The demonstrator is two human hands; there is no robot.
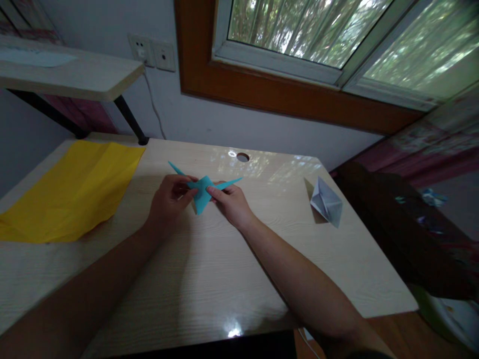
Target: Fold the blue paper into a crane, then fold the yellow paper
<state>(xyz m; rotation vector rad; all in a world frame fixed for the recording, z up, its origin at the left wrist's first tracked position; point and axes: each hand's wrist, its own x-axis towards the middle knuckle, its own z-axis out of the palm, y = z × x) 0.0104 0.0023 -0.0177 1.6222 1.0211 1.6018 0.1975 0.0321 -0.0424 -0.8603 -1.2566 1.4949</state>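
Teal folded paper [202,192] sits between both hands, held just above or on the desk [209,269] near its far middle, a little short of the round cable hole [243,157]. Its long axis runs left to right across the view: one thin point sticks out to the upper left past the left hand, another reaches right and slightly up over the right hand, and a broader flap hangs down toward the person between the two thumbs. The left hand [170,197] has its fingers curled in and pinches the left side of the paper's centre; the right hand [232,202] pinches the right side with thumb and forefinger, the other fingers folded beneath. Both hands are about equally close, meeting at the middle of the piece, so the paper lies straight ahead of them, not off to either side. Whether its lowest tip touches the desk cannot be told.

Farther out, a yellow sheet [75,192], creased and lying flat, covers the left part of the desk, well apart from the hands. A white folded paper shape [327,202] stands near the right edge. A window [337,35] spans the wall beyond.
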